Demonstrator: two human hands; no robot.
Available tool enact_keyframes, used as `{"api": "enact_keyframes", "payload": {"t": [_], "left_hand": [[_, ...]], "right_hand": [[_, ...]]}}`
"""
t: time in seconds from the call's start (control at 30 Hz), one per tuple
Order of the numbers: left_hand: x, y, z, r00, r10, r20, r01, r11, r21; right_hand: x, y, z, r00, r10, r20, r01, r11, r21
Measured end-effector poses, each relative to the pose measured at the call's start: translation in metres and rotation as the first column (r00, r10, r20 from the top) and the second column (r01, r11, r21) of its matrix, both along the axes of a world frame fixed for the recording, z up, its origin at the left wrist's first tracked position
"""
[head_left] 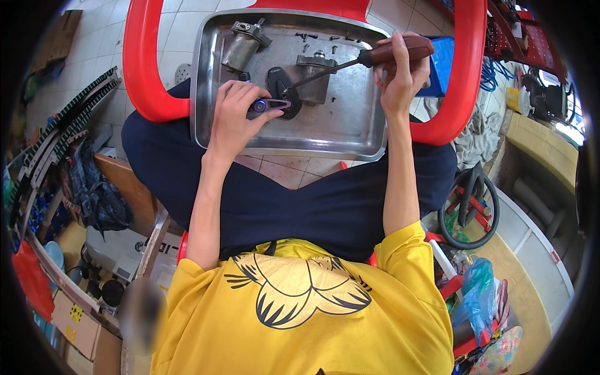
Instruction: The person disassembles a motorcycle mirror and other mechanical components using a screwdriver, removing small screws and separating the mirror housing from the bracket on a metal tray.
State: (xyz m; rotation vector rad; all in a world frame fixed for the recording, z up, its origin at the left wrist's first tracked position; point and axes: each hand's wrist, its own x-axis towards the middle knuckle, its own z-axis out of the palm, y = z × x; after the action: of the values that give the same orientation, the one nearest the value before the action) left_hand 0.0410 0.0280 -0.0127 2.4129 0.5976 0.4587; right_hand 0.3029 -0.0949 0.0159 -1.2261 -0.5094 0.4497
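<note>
My right hand grips a screwdriver by its reddish-brown handle. The long shaft slants down to the left, its tip close to a small black oval part lying in a metal tray. My left hand is closed on a dark piece with a purple looped end, beside the black part; its exact kind is unclear. Behind the screwdriver shaft stands a grey metal cylinder housing. A second metal cylinder housing lies tilted at the tray's far left.
Several small screws lie along the tray's far side. A red plastic chair curves around the tray. A blue box stands on the right. Boxes, bags and a black hose ring crowd both sides.
</note>
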Motion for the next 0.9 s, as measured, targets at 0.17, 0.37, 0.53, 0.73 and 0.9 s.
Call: {"api": "enact_keyframes", "payload": {"t": [0.17, 0.37, 0.53, 0.73, 0.9], "left_hand": [[0.0, 0.0, 0.001, 1.0, 0.004, -0.001, -0.004, 1.0, -0.002], [0.0, 0.001, 0.001, 1.0, 0.001, -0.003, -0.001, 1.0, 0.003], [0.0, 0.002, 0.0, 1.0, -0.002, -0.006, 0.002, 1.0, 0.003], [0.0, 0.001, 0.0, 1.0, -0.002, -0.002, 0.002, 1.0, 0.014], [0.0, 0.001, 0.0, 1.0, -0.008, -0.001, 0.008, 1.0, 0.02]], "right_hand": [[-0.002, 0.001, -0.002, 1.0, 0.016, -0.001, -0.016, 0.999, -0.03], [-0.007, 0.003, -0.003, 0.999, 0.05, 0.004, -0.05, 0.998, -0.04], [-0.009, 0.001, -0.002, 0.996, 0.083, 0.037, -0.082, 0.996, -0.044], [-0.013, 0.001, 0.004, 0.989, 0.113, 0.091, -0.112, 0.994, -0.015], [-0.017, 0.0, 0.007, 0.979, 0.127, 0.159, -0.127, 0.992, -0.008]]}}
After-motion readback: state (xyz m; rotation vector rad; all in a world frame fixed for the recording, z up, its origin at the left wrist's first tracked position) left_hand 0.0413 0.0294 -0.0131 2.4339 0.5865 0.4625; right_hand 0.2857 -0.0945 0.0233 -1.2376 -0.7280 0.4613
